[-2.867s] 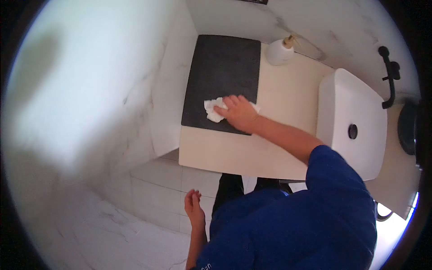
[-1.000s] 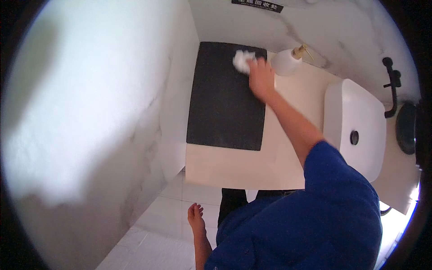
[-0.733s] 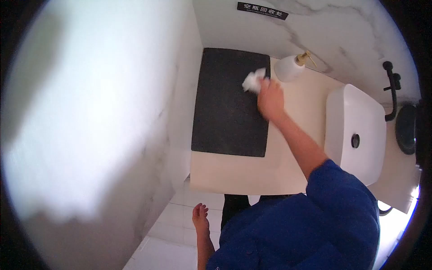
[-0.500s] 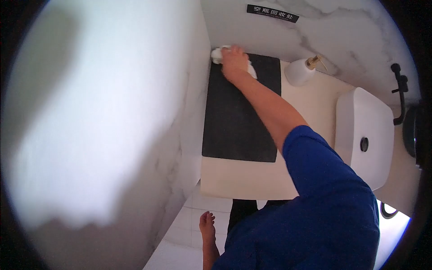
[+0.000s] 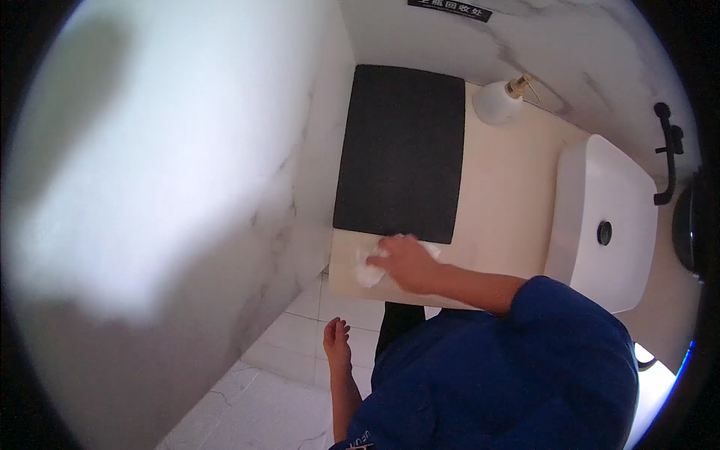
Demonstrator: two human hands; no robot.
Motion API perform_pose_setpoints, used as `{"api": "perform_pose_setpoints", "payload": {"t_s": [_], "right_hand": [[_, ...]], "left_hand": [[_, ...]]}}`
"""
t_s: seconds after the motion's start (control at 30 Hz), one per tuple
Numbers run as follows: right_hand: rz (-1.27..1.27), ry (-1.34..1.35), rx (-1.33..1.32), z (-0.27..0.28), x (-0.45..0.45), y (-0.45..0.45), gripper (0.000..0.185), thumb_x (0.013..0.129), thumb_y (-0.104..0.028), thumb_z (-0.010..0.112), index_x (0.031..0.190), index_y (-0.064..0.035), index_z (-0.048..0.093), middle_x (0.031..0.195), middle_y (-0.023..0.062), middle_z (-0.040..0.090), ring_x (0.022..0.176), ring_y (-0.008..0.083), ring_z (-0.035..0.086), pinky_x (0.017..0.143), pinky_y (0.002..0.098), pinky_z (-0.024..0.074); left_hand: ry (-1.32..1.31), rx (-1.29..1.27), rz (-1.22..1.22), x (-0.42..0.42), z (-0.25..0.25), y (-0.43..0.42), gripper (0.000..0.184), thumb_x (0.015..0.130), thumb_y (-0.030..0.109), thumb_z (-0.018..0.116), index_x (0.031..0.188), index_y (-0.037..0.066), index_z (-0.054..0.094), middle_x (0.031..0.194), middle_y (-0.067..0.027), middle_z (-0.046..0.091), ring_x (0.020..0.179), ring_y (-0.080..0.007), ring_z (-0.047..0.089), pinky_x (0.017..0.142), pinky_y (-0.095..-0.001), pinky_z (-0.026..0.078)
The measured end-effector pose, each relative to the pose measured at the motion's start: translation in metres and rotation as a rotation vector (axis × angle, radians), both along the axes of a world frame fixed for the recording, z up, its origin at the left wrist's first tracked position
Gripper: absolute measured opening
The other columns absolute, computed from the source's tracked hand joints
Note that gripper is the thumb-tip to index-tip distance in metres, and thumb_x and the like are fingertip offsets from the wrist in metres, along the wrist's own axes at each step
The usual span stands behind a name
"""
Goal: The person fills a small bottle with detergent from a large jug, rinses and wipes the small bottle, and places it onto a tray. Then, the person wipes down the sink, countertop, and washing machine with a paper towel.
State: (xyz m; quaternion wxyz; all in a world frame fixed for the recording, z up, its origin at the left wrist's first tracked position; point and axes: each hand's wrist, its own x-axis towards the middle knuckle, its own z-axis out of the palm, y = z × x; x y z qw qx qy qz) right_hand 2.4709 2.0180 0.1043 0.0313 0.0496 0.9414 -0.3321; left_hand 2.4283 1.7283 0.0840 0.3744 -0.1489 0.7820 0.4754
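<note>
My right hand [image 5: 409,264] presses a crumpled white cloth or tissue [image 5: 370,274] on the front strip of the beige counter [image 5: 499,187], just below the lower edge of a dark grey mat [image 5: 401,150]. The white material shows on both sides of the fingers. My left hand [image 5: 337,336] hangs low beside my body, over the floor; its fingers are loosely curled and apart, with nothing in them.
A white soap dispenser [image 5: 498,103] with a gold pump stands right of the mat. Farther right are a white basin [image 5: 607,195] and a black wall tap [image 5: 667,154]. A marbled wall [image 5: 307,135] borders the counter's left side, and a black sign [image 5: 450,9] is on the back wall.
My right hand has moved with the white cloth from the mat's far left corner to the counter's front strip. The mat is uncovered now. My left hand stays low.
</note>
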Motion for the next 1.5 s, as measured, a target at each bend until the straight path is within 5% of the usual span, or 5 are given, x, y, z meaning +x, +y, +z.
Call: {"api": "perform_pose_setpoints", "payload": {"t_s": [0.3, 0.57, 0.9, 1.0, 1.5], "right_hand": [[-0.816, -0.047, 0.578, -0.001, -0.003, 0.186, 0.04, 0.081, -0.009, 0.052, 0.121, -0.0174, 0.052, 0.121, 0.0172, 0.048, 0.108, 0.0331, 0.049, 0.089, 0.0492, 0.0382], [-0.14, -0.276, 0.103, 0.023, 0.155, 0.007, 0.045, 0.082, -0.01, 0.051, 0.125, -0.0235, 0.048, 0.131, 0.0184, 0.041, 0.124, 0.0333, 0.037, 0.095, 0.055, 0.0315], [-0.952, -0.28, 0.872, -0.007, 0.098, 0.315, 0.037, 0.089, -0.016, 0.047, 0.125, -0.0204, 0.05, 0.126, 0.0172, 0.043, 0.12, 0.0347, 0.039, 0.098, 0.0606, 0.0271], [-1.238, -0.271, 0.663, -0.008, 0.098, 0.335, 0.039, 0.088, -0.013, 0.047, 0.125, -0.0224, 0.051, 0.12, 0.0169, 0.045, 0.118, 0.0363, 0.041, 0.098, 0.062, 0.0279], [-1.001, -0.488, 0.574, 0.012, 0.167, 0.046, 0.046, 0.077, -0.006, 0.052, 0.122, -0.0144, 0.05, 0.109, 0.0183, 0.048, 0.104, 0.0342, 0.047, 0.081, 0.0476, 0.042]], "left_hand": [[0.018, 0.014, -0.04, 0.022, 0.009, 0.009, 0.037, 0.091, 0.028, 0.055, 0.117, 0.001, 0.052, 0.104, -0.0092, 0.061, 0.09, -0.0166, 0.059, 0.077, -0.0286, 0.045], [-0.01, -0.078, -0.136, 0.029, 0.014, 0.026, 0.037, 0.091, 0.029, 0.054, 0.115, 0.001, 0.053, 0.102, -0.008, 0.061, 0.089, -0.0164, 0.059, 0.075, -0.0289, 0.045], [-0.062, -0.047, -0.153, 0.032, -0.005, 0.034, 0.036, 0.092, 0.03, 0.053, 0.117, 0.004, 0.053, 0.103, -0.0083, 0.061, 0.091, -0.0172, 0.059, 0.077, -0.0291, 0.044], [-0.061, -0.057, -0.177, 0.031, -0.014, 0.016, 0.036, 0.092, 0.03, 0.053, 0.117, 0.004, 0.053, 0.104, -0.0083, 0.061, 0.091, -0.0172, 0.059, 0.077, -0.029, 0.044], [0.028, 0.019, -0.362, -0.037, -0.004, 0.024, 0.035, 0.091, 0.032, 0.054, 0.114, 0.005, 0.053, 0.103, -0.0087, 0.062, 0.088, -0.0167, 0.059, 0.073, -0.0282, 0.045]]}}
